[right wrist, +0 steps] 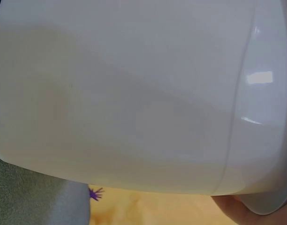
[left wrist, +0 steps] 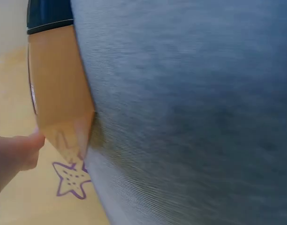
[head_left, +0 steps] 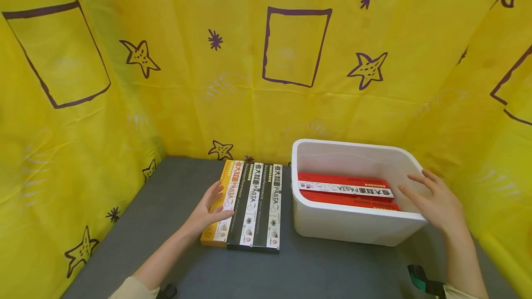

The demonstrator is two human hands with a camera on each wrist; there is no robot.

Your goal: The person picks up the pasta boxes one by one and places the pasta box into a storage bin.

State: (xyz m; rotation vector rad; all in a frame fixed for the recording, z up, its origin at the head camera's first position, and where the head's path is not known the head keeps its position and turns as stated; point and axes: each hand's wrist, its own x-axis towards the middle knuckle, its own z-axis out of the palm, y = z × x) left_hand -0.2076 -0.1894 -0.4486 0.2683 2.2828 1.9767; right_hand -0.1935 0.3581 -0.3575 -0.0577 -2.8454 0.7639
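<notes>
Three long pasta boxes lie side by side on the grey table: an orange-yellow pasta box (head_left: 214, 232) at the left, then a middle black pasta box (head_left: 240, 216) and a right black pasta box (head_left: 261, 216). My left hand (head_left: 208, 211) is at the yellow box's left side, fingers spread and thumb reaching over its top. The left wrist view shows that box's orange end (left wrist: 59, 79) beside a fingertip. My right hand (head_left: 440, 202) lies over the right rim of a white bin (head_left: 349, 227), fingers loosely extended inward. Inside the bin lie red pasta boxes (head_left: 345, 200), one showing a white label strip.
A yellow cloth (head_left: 187, 119) with dark stars and frames hangs behind and along both sides, close to the back of the boxes and bin. The grey table (head_left: 162, 216) extends left of the boxes and in front. A narrow gap separates the black boxes from the bin.
</notes>
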